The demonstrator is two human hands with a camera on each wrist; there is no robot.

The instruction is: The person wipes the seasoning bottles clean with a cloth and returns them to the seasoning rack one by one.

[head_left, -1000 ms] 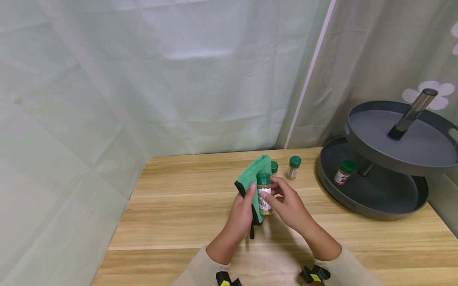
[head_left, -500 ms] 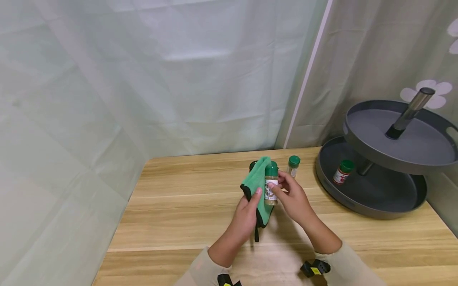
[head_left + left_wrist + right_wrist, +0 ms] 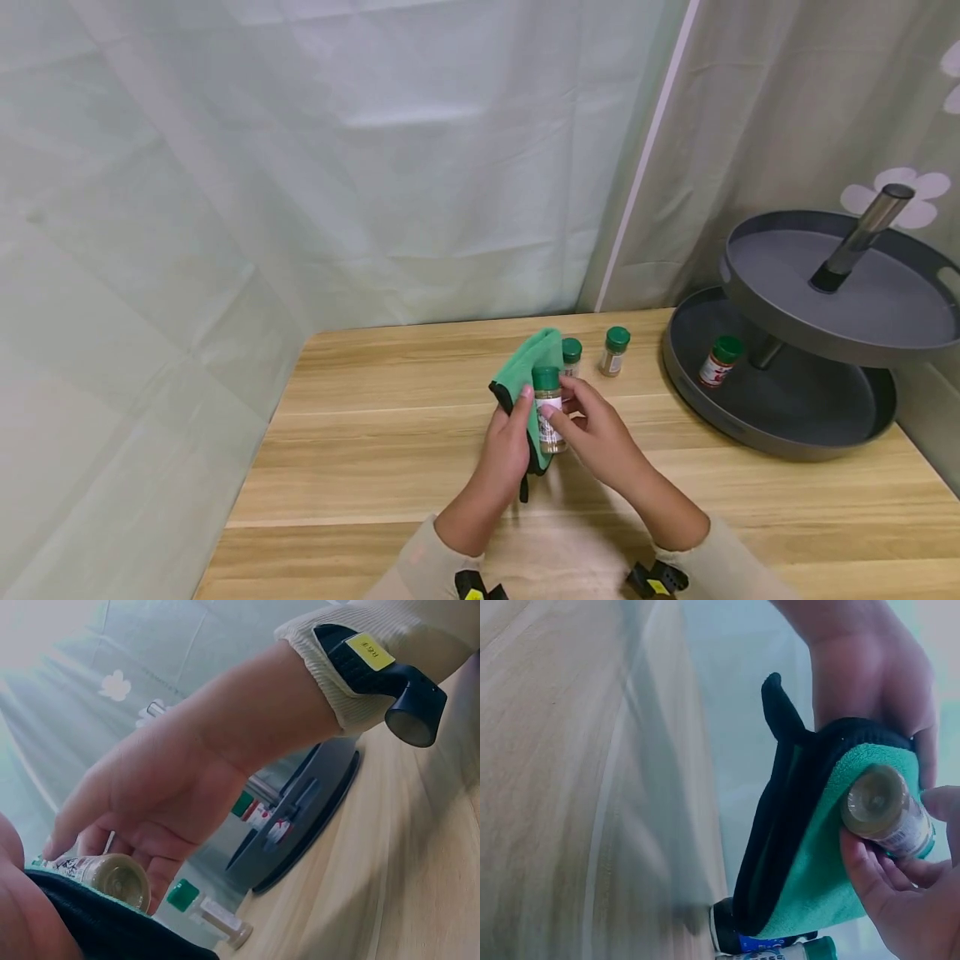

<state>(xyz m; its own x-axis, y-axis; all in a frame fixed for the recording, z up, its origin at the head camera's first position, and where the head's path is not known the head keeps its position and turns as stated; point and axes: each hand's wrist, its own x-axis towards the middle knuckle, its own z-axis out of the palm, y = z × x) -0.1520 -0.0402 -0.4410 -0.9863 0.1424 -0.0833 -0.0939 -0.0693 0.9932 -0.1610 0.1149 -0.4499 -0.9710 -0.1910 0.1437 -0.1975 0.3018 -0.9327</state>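
Observation:
In front of me my right hand pinches a green-capped spice jar between thumb and fingers. The jar has a white label and brownish contents; its base faces the right wrist camera. A folded green cloth with black edging and a hanging loop is gripped by my left hand, its thumb near the jar. Against the jar's side lies the green face of the cloth. Behind the cloth, partly hidden, stands a second spice jar; a third jar stands to its right.
A two-tier dark grey round tray stand occupies the table's right side, with a red-labelled spice jar on its lower tier. A dark container with a blue label shows behind the cloth in the right wrist view. Curtains hang behind the wooden table.
Both hands, with the jar and cloth, moved away and slightly right by half a second ago, then back nearer and left now. The jars on the table and stand stay put.

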